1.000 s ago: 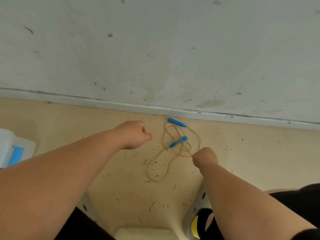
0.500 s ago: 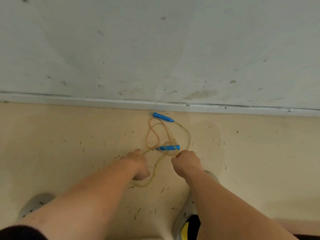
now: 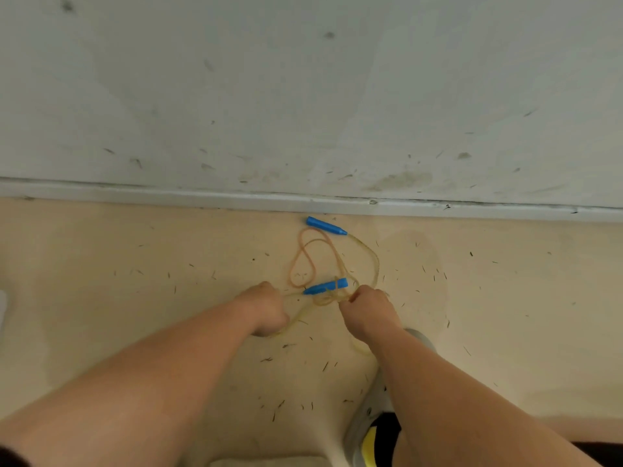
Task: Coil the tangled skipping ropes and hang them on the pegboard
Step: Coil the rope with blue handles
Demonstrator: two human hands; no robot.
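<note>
A tangled skipping rope [image 3: 305,261] of thin yellowish and orange cord lies on the beige floor close to the wall. One blue handle [image 3: 325,226] rests by the skirting. The other blue handle [image 3: 325,286] lies between my hands, with cord knotted around it. My left hand [image 3: 264,310] is closed on a strand of the cord at the tangle's left. My right hand [image 3: 369,311] is closed on the knotted cord at the tangle's right. No pegboard is in view.
A scuffed grey wall [image 3: 303,96] with a pale skirting strip [image 3: 168,193] runs across the top. The floor [image 3: 135,281] is strewn with small dark bits. My shoe [image 3: 371,429] shows at the bottom right, under my right arm.
Both hands have come down onto the rope from above it and closed on the cord. The near blue handle has swung to lie almost level between them.
</note>
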